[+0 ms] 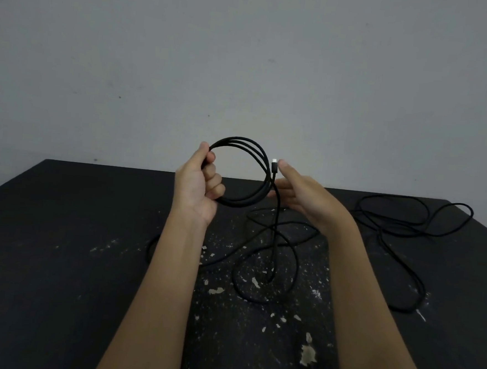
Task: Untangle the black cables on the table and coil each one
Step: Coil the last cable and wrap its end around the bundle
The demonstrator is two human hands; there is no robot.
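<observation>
The coil [239,141] I'm building hangs in the air above the middle of the table [75,230]. It has three turns of black cable, and the left hand [200,181] grips it with fingers curled round the bundle on its left side. The pale-tipped connector [274,161] stands up at the coil's right edge, just beside the right hand [302,194]. That hand is spread with straight fingers; the strand crosses them, and I see no pinch. The free length [274,238] drops to loose loops on the table near centre. I'd run that slack through the right fingers and let the cable twist freely. Each new turn should match the ones already held, and I'd lift slowly where the loops cross. A second cable [394,196] sprawls at the far right; I cannot tell whether it touches the first.
</observation>
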